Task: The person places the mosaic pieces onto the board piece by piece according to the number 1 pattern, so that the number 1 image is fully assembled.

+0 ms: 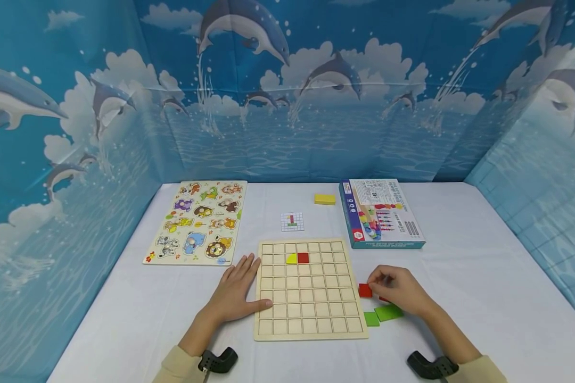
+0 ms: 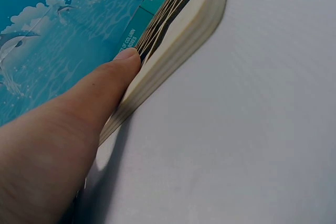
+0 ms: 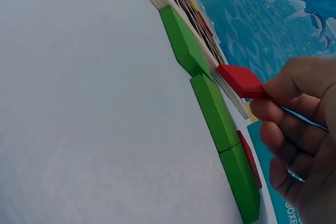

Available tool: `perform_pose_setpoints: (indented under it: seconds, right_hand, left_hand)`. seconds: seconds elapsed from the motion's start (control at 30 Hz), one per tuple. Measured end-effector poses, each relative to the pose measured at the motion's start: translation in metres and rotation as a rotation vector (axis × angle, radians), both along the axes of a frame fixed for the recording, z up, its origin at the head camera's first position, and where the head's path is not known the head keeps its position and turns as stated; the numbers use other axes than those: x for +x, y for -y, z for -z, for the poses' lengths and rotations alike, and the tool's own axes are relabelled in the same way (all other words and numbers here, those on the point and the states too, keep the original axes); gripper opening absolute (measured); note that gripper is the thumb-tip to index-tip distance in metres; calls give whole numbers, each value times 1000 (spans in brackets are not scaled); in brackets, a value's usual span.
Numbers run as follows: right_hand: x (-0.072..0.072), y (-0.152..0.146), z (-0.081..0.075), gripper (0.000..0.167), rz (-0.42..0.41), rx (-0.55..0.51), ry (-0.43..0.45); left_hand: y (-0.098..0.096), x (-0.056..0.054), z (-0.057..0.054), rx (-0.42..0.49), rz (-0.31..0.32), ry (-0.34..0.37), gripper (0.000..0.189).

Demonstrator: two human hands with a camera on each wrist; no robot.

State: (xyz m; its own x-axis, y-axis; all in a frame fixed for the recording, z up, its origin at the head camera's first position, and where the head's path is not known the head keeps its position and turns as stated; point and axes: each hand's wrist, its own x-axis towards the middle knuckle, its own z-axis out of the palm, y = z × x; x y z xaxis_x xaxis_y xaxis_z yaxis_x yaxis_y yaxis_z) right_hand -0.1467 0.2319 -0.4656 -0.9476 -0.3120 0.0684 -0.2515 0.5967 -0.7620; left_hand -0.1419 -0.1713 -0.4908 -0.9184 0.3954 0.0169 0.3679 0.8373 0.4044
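Note:
A wooden grid board (image 1: 311, 329) lies flat on the white table, with a yellow tile (image 1: 292, 258) and a red tile (image 1: 303, 258) side by side in one of its upper rows. My left hand (image 1: 237, 290) rests along the board's left edge, fingers spread, the thumb over the rim. Just off the right edge, my right hand (image 1: 402, 290) pinches another red tile (image 3: 242, 81) by a corner between thumb and finger. Beneath that hand lie several green tiles (image 3: 212, 109) and one more red tile (image 3: 250, 158), partly hidden in the head view.
A small printed pattern card (image 1: 292, 222) lies beyond the board. Farther back is a yellow block (image 1: 325, 199), with a boxed game (image 1: 385, 215) to its right. An animal puzzle board (image 1: 196, 223) lies at left. A dolphin-print curtain (image 1: 287, 133) hangs behind the table.

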Motion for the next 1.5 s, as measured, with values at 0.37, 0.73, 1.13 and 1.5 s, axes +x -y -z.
perform_pose_setpoints:
  seconds: [0.37, 0.73, 1.13, 1.5]
  right_hand:
    - [-6, 7, -6, 8, 4, 10, -43]
    - [-14, 17, -7, 9, -35, 6, -59]
    - [-20, 29, -12, 9, -61, -20, -59]
    - [-24, 43, -15, 10, -88, -65, -32]
  left_hand:
    - [0, 0, -2, 3, 2, 12, 106]
    - [0, 0, -1, -2, -1, 13, 106]
    - [0, 0, -1, 5, -3, 27, 107]
    - [0, 0, -2, 6, -1, 21, 107]
